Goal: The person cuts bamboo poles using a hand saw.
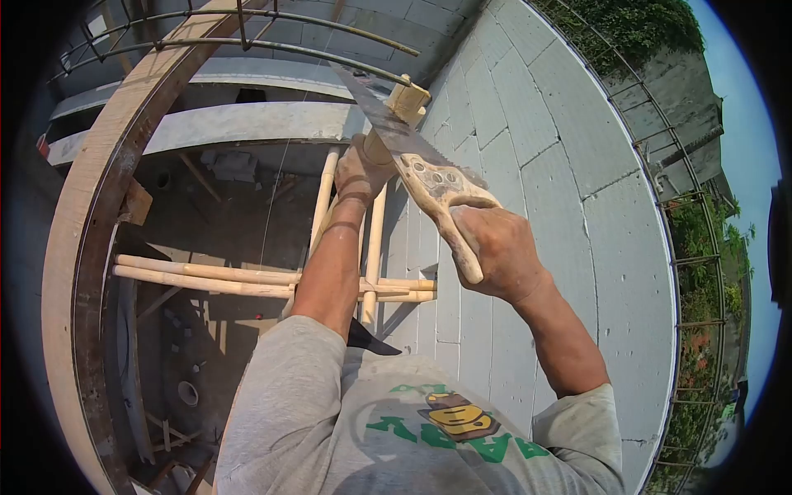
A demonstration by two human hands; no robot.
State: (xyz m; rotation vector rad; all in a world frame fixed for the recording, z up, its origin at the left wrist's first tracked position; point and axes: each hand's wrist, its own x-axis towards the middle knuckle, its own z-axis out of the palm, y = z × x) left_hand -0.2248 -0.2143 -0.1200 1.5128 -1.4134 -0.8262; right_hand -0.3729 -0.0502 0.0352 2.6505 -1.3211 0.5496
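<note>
My right hand (499, 252) is wrapped around the pale wooden handle of a handsaw (441, 194). The saw's blade slants up and to the left, across a thick, light-coloured bamboo pole (407, 100). Just below the blade, my left hand (360, 173) is closed around that pole. The blade covers part of the pole, and some of my left fingers are hidden. Thinner bamboo poles (375, 239) stand beneath my left hand and meet horizontal bamboo poles (206, 276).
A block wall (553, 214) rises along the right, with a rebar cage (689, 247) outside it. A long timber beam (91, 223) runs down the left. More rebar (289, 49) crosses overhead. Far below lies a floor (235, 322) with scattered debris.
</note>
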